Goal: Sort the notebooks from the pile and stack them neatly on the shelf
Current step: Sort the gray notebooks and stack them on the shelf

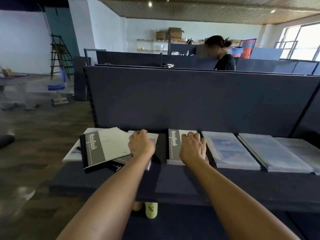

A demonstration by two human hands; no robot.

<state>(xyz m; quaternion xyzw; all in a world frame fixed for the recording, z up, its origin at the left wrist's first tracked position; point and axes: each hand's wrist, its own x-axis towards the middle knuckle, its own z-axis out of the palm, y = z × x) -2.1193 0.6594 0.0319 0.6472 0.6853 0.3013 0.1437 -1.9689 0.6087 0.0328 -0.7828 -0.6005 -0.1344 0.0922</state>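
Observation:
A loose pile of notebooks lies at the left end of the dark blue shelf, topped by a skewed grey notebook marked "NoteBook". My left hand grips a blue-covered notebook at the pile's right side; its edges show beside and below my hand. To the right is a neat stack of grey notebooks. My right hand rests flat on top of it, fingers reaching toward its far edge.
Three neat stacks of pale blue notebooks fill the shelf to the right. A dark back panel rises behind the shelf. A person stands beyond it. A ladder leans at far left.

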